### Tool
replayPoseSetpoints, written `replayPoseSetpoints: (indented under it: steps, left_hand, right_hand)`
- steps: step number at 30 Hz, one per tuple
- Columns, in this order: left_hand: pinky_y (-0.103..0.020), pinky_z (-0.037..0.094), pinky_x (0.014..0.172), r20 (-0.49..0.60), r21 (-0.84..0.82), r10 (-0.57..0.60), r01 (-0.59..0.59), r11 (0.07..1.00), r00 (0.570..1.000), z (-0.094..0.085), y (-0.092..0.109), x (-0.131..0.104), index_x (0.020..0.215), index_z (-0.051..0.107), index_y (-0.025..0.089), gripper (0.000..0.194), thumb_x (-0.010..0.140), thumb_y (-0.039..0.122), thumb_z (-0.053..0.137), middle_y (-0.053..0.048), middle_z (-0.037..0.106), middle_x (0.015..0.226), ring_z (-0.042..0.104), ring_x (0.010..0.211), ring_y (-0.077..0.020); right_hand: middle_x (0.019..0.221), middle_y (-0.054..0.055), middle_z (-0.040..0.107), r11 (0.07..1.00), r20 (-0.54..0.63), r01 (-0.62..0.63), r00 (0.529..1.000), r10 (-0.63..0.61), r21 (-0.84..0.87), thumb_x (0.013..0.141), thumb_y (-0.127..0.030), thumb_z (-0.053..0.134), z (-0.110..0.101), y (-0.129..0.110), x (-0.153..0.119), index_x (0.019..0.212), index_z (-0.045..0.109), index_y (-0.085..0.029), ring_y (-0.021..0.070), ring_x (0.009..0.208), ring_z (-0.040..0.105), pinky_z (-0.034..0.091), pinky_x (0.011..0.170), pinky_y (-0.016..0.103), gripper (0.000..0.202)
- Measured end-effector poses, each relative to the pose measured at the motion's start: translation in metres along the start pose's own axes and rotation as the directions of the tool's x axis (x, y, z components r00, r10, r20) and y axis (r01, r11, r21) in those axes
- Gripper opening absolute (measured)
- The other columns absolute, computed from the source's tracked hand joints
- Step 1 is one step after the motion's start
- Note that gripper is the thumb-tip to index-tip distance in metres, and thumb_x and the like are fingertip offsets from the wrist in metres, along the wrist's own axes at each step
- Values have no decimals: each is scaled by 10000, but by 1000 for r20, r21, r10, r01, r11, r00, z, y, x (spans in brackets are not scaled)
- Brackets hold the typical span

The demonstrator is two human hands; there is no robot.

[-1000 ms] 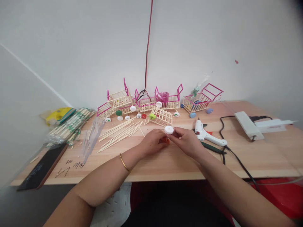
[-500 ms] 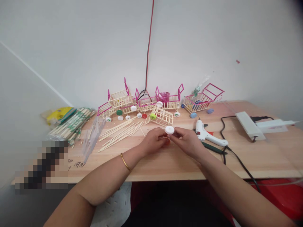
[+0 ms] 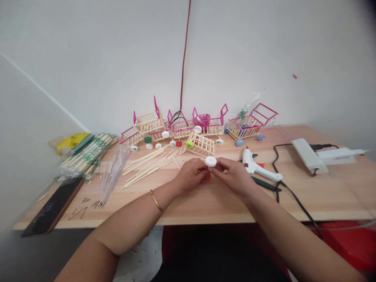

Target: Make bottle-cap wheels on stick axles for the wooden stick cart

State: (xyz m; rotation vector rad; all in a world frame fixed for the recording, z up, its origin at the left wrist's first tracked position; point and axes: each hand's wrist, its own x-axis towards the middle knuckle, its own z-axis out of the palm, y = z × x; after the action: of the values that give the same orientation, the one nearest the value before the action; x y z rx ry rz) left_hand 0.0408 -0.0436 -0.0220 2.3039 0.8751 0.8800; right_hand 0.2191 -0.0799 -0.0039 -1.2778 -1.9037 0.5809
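Between my two hands, above the table, a white bottle cap point(image 3: 210, 161) is held with its flat face up. My left hand point(image 3: 190, 174) is closed, its fingertips pinching at the cap's lower left side. From the other side my right hand point(image 3: 232, 176) is closed too, thumb and fingers on the cap's underside. An orange-red bottle cap point(image 3: 208, 176) shows just below, partly hidden by the fingers; whether it is joined to the white one I cannot tell. Straight behind lies a small stick-built cart point(image 3: 202, 145) with a lime-green cap on it.
Several stick carts with magenta trim point(image 3: 149, 121) line the wall. Loose sticks point(image 3: 151, 168) and glue sticks point(image 3: 113, 172) lie left, beside bagged sticks point(image 3: 88, 154). To the right are a glue gun point(image 3: 261, 170), its cord, dark-handled pliers point(image 3: 266, 184) and a power strip point(image 3: 310, 156).
The hands and the white bottle cap have stayed almost still. The view has shifted very slightly, and the dark slab at the left table edge, blurred out before, now shows.
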Motion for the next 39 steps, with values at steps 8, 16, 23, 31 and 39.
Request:
replayPoseSetpoints:
  steps: [8,16,23,31,39]
  left_hand:
    - [-244,416,719,-5,-18,5,-5,1000,1000,0,2,1,744,658,166,106,796,123,576,-8,627,734,555,731,-136]
    - [-247,424,728,17,-18,-7,7,1000,1000,-2,3,1,736,655,167,120,786,101,568,-9,626,740,564,748,-142]
    - [-253,430,734,14,-10,7,-7,1000,1000,0,0,0,759,658,167,110,802,131,564,-17,634,765,567,762,-144]
    - [-253,433,729,16,-4,2,-2,1000,1000,0,-1,0,759,656,169,108,790,115,568,-16,635,765,569,756,-144]
    - [-267,432,748,10,26,18,-19,999,1000,1,-3,1,786,662,173,110,802,127,563,-22,649,801,571,774,-148]
  right_hand:
    - [758,25,689,999,0,20,1000,-20,42,811,-267,564,0,-1,0,907,681,-184,166,662,592,439,601,265,172]
    - [678,13,631,998,-8,56,998,-56,-14,830,-275,546,2,4,1,836,673,-174,153,624,546,401,580,259,162]
    - [704,14,634,997,-4,71,997,-71,-10,840,-275,543,3,7,2,829,667,-183,158,651,551,406,602,264,155]
    - [693,8,624,997,-6,76,997,-76,-16,837,-257,550,3,8,1,837,664,-187,151,638,541,397,594,257,134]
    - [686,2,611,997,2,76,997,-76,-30,838,-250,549,4,10,2,834,659,-184,147,632,533,386,591,251,129]
